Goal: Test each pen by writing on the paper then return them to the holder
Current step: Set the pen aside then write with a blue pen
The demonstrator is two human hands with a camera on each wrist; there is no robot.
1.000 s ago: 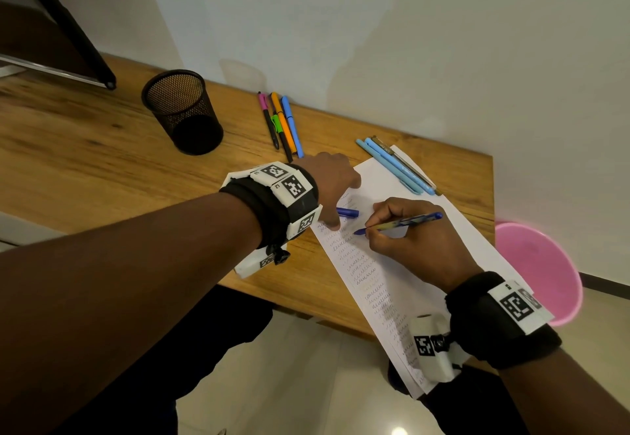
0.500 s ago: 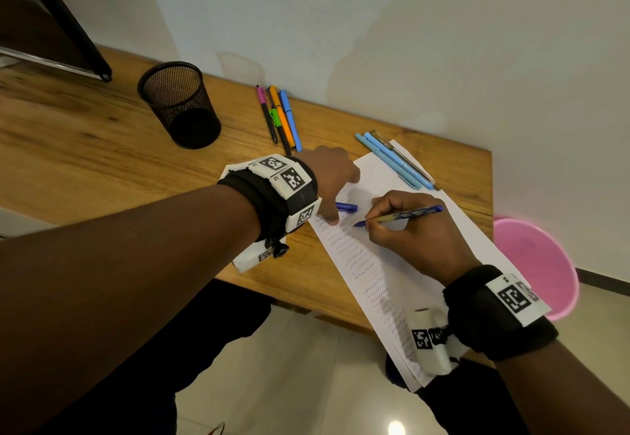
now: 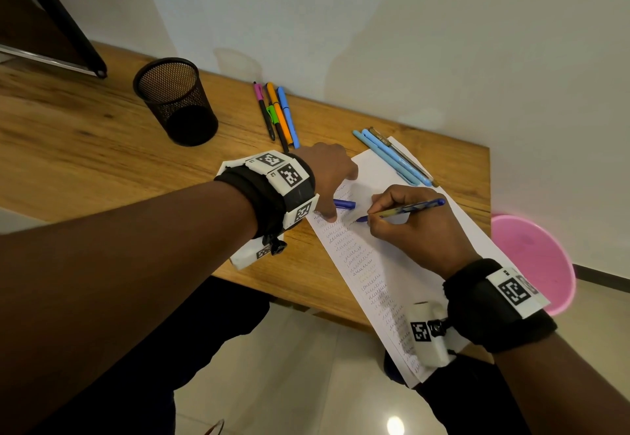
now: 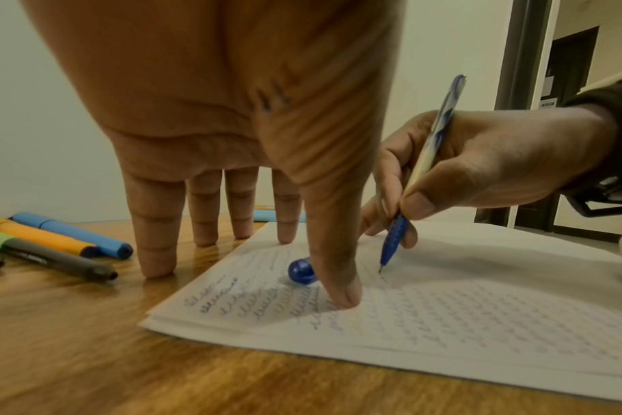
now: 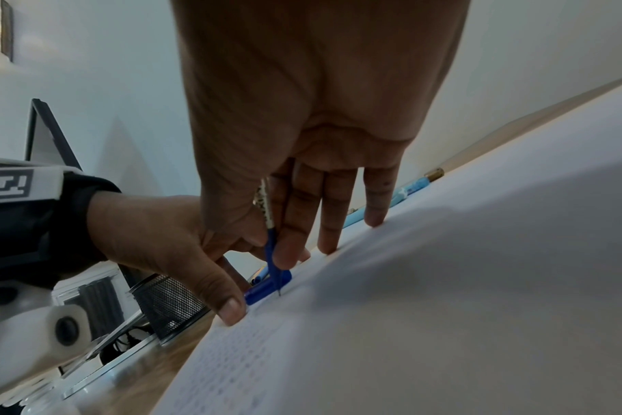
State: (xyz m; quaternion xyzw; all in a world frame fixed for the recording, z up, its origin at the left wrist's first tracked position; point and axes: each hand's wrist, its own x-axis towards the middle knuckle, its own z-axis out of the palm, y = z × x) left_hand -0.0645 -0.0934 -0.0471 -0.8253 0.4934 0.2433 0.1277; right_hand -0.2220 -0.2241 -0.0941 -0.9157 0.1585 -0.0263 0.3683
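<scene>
A person's right hand (image 3: 419, 226) pinches a blue pen (image 3: 405, 210), its tip on the paper (image 3: 402, 257) beside rows of scribbles. The left hand (image 3: 327, 175), fingers straight and spread, presses the sheet's corner; a blue cap (image 4: 301, 271) lies by its thumb. The mesh holder (image 3: 175, 100) stands well apart on the wooden desk (image 3: 85, 148), colored pens (image 3: 278, 114) lying between.
</scene>
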